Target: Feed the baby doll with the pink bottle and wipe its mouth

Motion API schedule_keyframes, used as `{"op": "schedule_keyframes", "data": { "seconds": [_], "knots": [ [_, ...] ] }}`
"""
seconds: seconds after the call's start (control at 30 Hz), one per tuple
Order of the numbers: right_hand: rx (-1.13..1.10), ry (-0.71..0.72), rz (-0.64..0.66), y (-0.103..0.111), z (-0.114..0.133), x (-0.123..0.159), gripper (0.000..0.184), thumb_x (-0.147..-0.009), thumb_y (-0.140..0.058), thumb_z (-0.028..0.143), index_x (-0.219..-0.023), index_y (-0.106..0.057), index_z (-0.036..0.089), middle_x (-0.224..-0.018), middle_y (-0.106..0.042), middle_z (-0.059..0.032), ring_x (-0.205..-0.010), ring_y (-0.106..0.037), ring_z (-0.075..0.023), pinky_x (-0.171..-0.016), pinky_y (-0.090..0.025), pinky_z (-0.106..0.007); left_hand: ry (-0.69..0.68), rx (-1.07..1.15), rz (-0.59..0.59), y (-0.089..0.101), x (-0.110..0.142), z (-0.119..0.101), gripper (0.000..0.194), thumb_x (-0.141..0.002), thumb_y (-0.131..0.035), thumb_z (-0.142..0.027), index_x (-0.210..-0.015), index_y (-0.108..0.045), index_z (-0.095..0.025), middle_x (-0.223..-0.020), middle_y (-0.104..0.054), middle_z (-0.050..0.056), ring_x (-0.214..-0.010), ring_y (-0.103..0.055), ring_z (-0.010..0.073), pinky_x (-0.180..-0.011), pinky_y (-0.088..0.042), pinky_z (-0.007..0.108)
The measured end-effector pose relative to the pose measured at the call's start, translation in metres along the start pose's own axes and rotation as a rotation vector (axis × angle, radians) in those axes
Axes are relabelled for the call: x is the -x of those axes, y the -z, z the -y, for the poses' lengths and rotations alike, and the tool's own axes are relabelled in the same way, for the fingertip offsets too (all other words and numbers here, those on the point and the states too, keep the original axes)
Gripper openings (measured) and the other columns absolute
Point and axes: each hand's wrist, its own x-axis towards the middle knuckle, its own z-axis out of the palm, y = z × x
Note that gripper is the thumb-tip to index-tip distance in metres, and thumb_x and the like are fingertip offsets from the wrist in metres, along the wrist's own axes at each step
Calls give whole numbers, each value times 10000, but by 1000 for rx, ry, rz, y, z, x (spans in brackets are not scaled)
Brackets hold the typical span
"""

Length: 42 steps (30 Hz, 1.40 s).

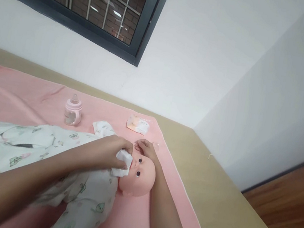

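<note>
A baby doll point(140, 184) lies on its back in white printed clothes point(51, 141), its bald head toward the right. My left hand point(113, 150) reaches across the doll's body with its fingers closed on a white wipe point(121, 164). The wipe touches the doll's face around the mouth and chin. Beyond the head rests my right hand point(147, 148), fingers loosely stretched out beside the doll's cheek and holding nothing I can see. My right forearm runs along the crown of the doll's head.
Under the doll, a pink blanket point(129, 225) covers part of a wooden surface point(214, 192). A pink-capped baby bottle point(72, 111) stands upright behind the doll. A small white-and-orange packet point(138, 124) and a clear small item point(156, 145) lie near my right hand. A wall and barred window point(100, 3) stand behind.
</note>
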Motion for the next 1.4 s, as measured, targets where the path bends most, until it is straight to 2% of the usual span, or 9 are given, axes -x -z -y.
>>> {"op": "schedule_keyframes", "data": {
  "seconds": [0.33,0.53,0.73,0.9,1.03,1.4],
  "knots": [
    [15,9,9,1,-2,0,342,-642,-706,454,-780,-610,156,-730,-631,-24,-683,-594,-110,-759,-493,-276,-27,-14,-12,1,-2,11,96,-719,-520,-265,-757,-595,-217,-722,-615,-22,-519,-584,158,-433,-348,242],
    [13,11,15,2,-2,-1,354,-644,-700,461,-795,-612,153,-735,-634,-27,-697,-606,-118,-770,-497,-284,-83,-123,-126,-1,-6,15,185,-703,-515,-256,-792,-675,-226,-819,-681,8,-771,-620,230,-605,-407,271],
    [7,14,9,3,-4,-2,339,-651,-714,442,-799,-617,153,-732,-643,-30,-693,-609,-121,-757,-497,-285,-96,-121,-153,-3,-7,14,209,-711,-512,-249,-796,-700,-218,-845,-691,14,-766,-609,216,-628,-400,272],
    [18,13,8,4,-4,-4,339,-649,-728,444,-794,-627,154,-731,-650,-35,-694,-608,-125,-755,-502,-287,-163,-104,-207,-4,-9,13,230,-679,-521,-170,-770,-722,-237,-832,-678,-10,-770,-604,177,-648,-404,249],
    [26,14,11,5,-5,-5,353,-634,-739,457,-785,-632,157,-720,-649,-38,-719,-612,-138,-744,-500,-286,-154,-94,-206,-7,-12,12,245,-663,-543,-129,-760,-735,-247,-809,-651,-16,-756,-598,159,-646,-408,239],
    [1,26,26,6,-12,-8,339,-634,-719,451,-788,-625,164,-718,-642,-19,-693,-608,-127,-750,-495,-294,-133,-117,-234,-10,-11,6,276,-648,-557,-70,-738,-732,-264,-836,-642,-25,-832,-581,181,-679,-416,261]
  ]
}}
